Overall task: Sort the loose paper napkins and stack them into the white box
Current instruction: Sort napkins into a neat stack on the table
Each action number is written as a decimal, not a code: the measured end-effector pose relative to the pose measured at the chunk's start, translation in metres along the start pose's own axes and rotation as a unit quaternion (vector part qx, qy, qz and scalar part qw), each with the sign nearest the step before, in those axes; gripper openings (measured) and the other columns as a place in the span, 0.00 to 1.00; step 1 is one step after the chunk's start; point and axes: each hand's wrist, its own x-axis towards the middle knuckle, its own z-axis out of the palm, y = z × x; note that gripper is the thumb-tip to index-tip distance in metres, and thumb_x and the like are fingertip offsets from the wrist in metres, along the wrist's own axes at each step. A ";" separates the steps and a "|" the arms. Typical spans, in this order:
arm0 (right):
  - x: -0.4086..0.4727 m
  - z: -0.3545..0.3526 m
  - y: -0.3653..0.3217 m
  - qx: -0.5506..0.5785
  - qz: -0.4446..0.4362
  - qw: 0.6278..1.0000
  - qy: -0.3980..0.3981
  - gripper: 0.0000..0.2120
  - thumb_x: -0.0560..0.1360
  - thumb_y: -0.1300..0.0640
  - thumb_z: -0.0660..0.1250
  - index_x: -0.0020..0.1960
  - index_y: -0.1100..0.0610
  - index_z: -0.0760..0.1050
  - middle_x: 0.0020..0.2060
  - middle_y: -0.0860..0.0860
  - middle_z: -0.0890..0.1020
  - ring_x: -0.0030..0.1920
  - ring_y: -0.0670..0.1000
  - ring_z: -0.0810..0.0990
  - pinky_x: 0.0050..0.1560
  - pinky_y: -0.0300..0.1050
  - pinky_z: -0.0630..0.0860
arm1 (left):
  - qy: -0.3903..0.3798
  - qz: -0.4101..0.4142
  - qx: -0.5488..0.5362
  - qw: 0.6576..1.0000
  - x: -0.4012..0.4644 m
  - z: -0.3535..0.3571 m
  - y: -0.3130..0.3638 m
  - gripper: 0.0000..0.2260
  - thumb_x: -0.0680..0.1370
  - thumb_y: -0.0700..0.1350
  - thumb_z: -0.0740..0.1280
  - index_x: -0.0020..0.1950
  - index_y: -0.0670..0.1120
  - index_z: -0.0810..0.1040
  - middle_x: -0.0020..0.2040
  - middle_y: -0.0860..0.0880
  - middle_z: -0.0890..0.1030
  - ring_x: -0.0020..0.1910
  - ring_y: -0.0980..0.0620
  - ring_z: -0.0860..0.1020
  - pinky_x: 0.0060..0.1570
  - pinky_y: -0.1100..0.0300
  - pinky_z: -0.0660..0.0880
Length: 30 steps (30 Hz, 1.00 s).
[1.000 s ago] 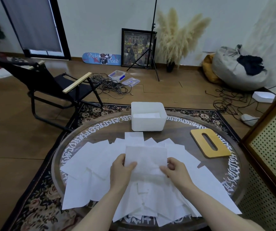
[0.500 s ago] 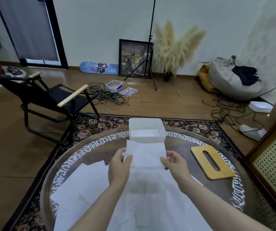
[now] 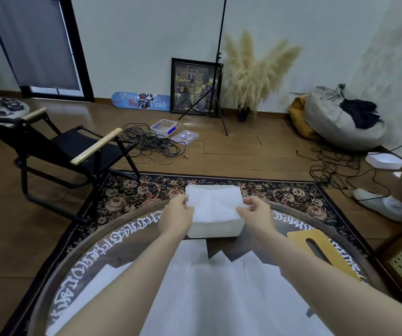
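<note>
Head view, looking forward and down over a round table (image 3: 132, 238) with a dark top and white lettering around its rim

Both arms reach forward. Left hand (image 3: 177, 214) pinches the left edge of a single white napkin (image 3: 213, 204), thumb on top of the sheet. Right hand (image 3: 255, 210) pinches the right edge of the same sheet, fingers curled at the paper's side. Napkin is spread flat between the two hands, held directly over the white box (image 3: 215, 229) and covering its opening; only the box's near wall shows beneath the sheet. Whether the napkin touches the box rim cannot be told

White box sits on the far part of the table, near the edge. Loose napkins (image 3: 219, 287) lie spread in an overlapping heap on the near part of the table, under and between the forearms, their far edge just short of the box

Yellow wooden lid (image 3: 323, 253) with a long slot lies flat on the table, right of the box, beside the right forearm

Beyond the table: patterned floral rug (image 3: 132, 190) on wooden floor, black folding chair (image 3: 74, 146) at left, tangled cables (image 3: 151, 144), framed picture (image 3: 195, 86) leaning on the wall, pampas grass (image 3: 255, 71), grey beanbag (image 3: 335, 122) at right
</note>
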 end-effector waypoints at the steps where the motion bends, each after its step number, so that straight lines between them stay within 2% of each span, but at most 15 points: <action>1: 0.006 0.001 0.000 -0.010 -0.004 1.000 -0.006 0.09 0.74 0.59 0.68 0.54 0.54 0.77 0.34 0.50 0.76 0.37 0.50 0.75 0.38 0.44 0.69 | -0.006 0.001 0.015 1.000 0.007 0.001 0.000 0.13 0.77 0.42 0.63 0.60 0.49 0.77 0.42 0.51 0.75 0.46 0.48 0.75 0.41 0.58 0.68; 6: 0.034 0.004 0.002 -0.052 -0.015 0.998 -0.016 0.08 0.73 0.60 0.70 0.53 0.55 0.77 0.31 0.47 0.75 0.37 0.49 0.74 0.43 0.46 0.69 | -0.025 0.010 0.072 0.997 0.033 0.005 -0.001 0.16 0.77 0.46 0.65 0.65 0.51 0.74 0.53 0.51 0.80 0.55 0.48 0.77 0.50 0.56 0.72; 9: 0.045 0.005 0.004 -0.102 -0.022 0.994 -0.019 0.09 0.73 0.58 0.71 0.52 0.51 0.76 0.33 0.45 0.75 0.41 0.49 0.75 0.43 0.44 0.67 | -0.029 0.047 0.150 0.987 0.043 0.009 -0.001 0.17 0.77 0.47 0.65 0.65 0.52 0.73 0.56 0.50 0.80 0.57 0.46 0.77 0.52 0.55 0.72; 13: 0.052 0.008 0.004 -0.190 -0.032 0.981 -0.012 0.09 0.74 0.55 0.69 0.54 0.49 0.77 0.38 0.45 0.77 0.47 0.51 0.78 0.43 0.44 0.69 | -0.033 0.089 0.242 0.966 0.053 0.017 0.002 0.18 0.77 0.45 0.64 0.66 0.50 0.72 0.57 0.49 0.80 0.58 0.46 0.77 0.49 0.57 0.71; 18: 0.053 0.014 0.006 -0.266 -0.041 0.963 0.008 0.12 0.76 0.54 0.66 0.59 0.49 0.77 0.51 0.50 0.81 0.53 0.55 0.78 0.51 0.47 0.73 | -0.044 0.101 0.348 0.931 0.057 0.028 0.006 0.12 0.77 0.40 0.61 0.60 0.46 0.74 0.56 0.45 0.80 0.56 0.43 0.77 0.46 0.56 0.70; 21: 0.055 0.017 0.005 -0.280 -0.039 0.959 0.016 0.13 0.76 0.55 0.65 0.61 0.50 0.76 0.53 0.51 0.81 0.55 0.55 0.78 0.53 0.47 0.73 | -0.044 0.105 0.373 0.921 0.059 0.033 0.009 0.08 0.77 0.38 0.61 0.55 0.45 0.74 0.54 0.45 0.80 0.54 0.43 0.78 0.42 0.57 0.67; 27: 0.054 0.020 0.004 -0.323 -0.052 0.945 0.016 0.15 0.78 0.54 0.64 0.64 0.50 0.75 0.58 0.51 0.81 0.59 0.56 0.78 0.55 0.47 0.72 | -0.032 0.114 0.388 0.914 0.055 0.032 0.010 0.10 0.78 0.40 0.61 0.59 0.44 0.70 0.55 0.46 0.79 0.54 0.44 0.79 0.40 0.56 0.67; 30: 0.051 0.020 0.004 -0.327 -0.058 0.943 0.014 0.15 0.78 0.55 0.64 0.64 0.50 0.76 0.58 0.51 0.81 0.59 0.57 0.77 0.55 0.48 0.72 | -0.020 0.141 0.367 0.919 0.047 0.032 0.010 0.15 0.79 0.44 0.62 0.64 0.44 0.67 0.60 0.45 0.75 0.55 0.44 0.77 0.40 0.56 0.67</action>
